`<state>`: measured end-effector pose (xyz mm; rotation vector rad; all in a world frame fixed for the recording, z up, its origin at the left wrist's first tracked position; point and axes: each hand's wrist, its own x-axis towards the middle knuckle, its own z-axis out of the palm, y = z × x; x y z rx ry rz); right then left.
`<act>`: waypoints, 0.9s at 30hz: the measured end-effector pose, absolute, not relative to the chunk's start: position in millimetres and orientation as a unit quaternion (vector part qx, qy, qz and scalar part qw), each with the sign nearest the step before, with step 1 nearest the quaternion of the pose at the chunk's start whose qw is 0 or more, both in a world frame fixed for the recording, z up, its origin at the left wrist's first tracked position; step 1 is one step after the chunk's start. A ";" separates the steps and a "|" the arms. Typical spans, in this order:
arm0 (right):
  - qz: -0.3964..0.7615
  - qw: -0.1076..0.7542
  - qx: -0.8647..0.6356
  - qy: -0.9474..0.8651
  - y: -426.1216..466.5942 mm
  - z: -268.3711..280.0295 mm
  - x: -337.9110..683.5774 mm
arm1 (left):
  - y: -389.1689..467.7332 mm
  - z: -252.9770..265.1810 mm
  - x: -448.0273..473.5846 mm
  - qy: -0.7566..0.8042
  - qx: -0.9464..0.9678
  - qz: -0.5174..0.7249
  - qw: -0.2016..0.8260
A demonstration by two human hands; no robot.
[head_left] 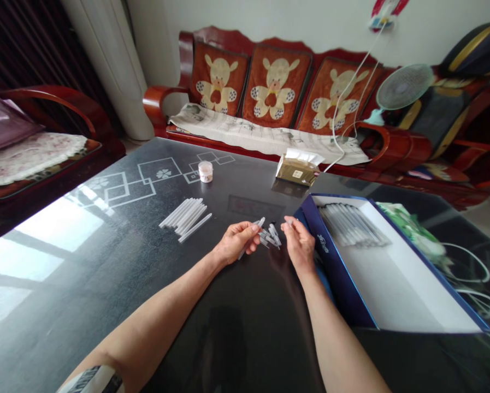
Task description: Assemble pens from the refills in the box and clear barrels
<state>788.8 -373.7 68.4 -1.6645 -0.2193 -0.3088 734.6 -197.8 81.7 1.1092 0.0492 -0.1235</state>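
Observation:
My left hand [238, 241] is closed on a slim whitish pen tube [261, 222], whose upper end sticks out past the fingertips. To its right, my right hand [299, 241] pinches a small pale piece too small to name. Between the two hands lies a little heap of short clear caps [271, 236] on the dark table. Left of my left hand, several long white tubes [186, 215] lie side by side, one of them slightly apart. At the right, a blue box [361, 316] with a white inside holds a row of grey translucent pens [353, 225].
A small round jar [205, 171] and a tissue box [297, 167] stand toward the glossy table's [146, 295] far edge. A green-and-white plastic bag [412, 226] and white cables [474, 300] lie beyond the box. A wooden sofa and a fan [406, 86] are behind.

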 end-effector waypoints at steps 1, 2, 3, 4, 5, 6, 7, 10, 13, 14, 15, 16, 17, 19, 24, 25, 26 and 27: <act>-0.160 0.593 -0.777 -0.137 -373.6 65.9 787.6 | -196.1 80.1 736.1 0.026 0.534 -0.040 0.844; -0.177 0.535 -0.807 -0.177 -372.7 63.6 786.4 | -194.4 78.5 737.5 0.028 0.540 -0.027 0.841; -0.189 0.489 -0.825 -0.210 -371.4 61.7 785.4 | -192.9 77.0 738.6 0.028 0.543 -0.018 0.839; -0.196 0.455 -0.836 -0.235 -369.8 60.1 784.8 | -191.5 75.8 739.5 0.028 0.545 -0.013 0.838; -0.199 0.431 -0.844 -0.250 -368.2 58.9 784.6 | -190.5 75.0 740.1 0.028 0.547 -0.010 0.837; -0.202 0.417 -0.848 -0.256 -367.0 58.0 784.7 | -189.8 74.7 740.4 0.030 0.549 -0.007 0.835; -0.205 0.410 -0.851 -0.256 -366.1 57.2 785.2 | -189.5 74.8 740.5 0.032 0.551 -0.006 0.834; -0.216 0.403 -0.852 -0.253 -365.6 55.1 787.9 | -190.6 76.6 740.0 0.034 0.560 -0.001 0.828; -0.217 0.381 -0.860 -0.263 -366.1 52.2 790.9 | -193.8 78.2 739.8 0.032 0.572 0.003 0.820; -0.216 0.371 -0.863 -0.265 -365.9 51.2 791.7 | -194.5 78.4 740.1 0.030 0.582 0.005 0.812; -0.216 0.364 -0.866 -0.267 -365.6 50.2 792.4 | -194.5 78.5 740.8 0.027 0.599 0.009 0.800; -0.218 0.358 -0.868 -0.268 -365.2 49.3 792.9 | -193.3 78.9 741.8 0.025 0.623 0.017 0.782; -0.221 0.354 -0.868 -0.269 -364.6 48.5 793.2 | -190.5 79.7 743.1 0.025 0.656 0.028 0.754; -0.228 0.348 -0.869 -0.270 -363.5 47.2 793.6 | -178.2 83.6 746.4 0.037 0.743 0.067 0.665; -0.249 0.334 -0.869 -0.268 -361.8 44.0 794.4 | -107.2 104.4 754.6 0.124 0.926 0.211 0.288; -0.252 0.331 -0.869 -0.268 -361.7 43.5 794.6 | -89.3 107.9 755.5 0.150 0.936 0.213 0.237; -0.253 0.328 -0.870 -0.269 -361.5 43.2 794.6 | -71.9 110.3 756.1 0.181 0.941 0.203 0.200; -0.254 0.325 -0.870 -0.269 -361.3 43.1 794.6 | -55.9 111.7 756.5 0.214 0.942 0.191 0.173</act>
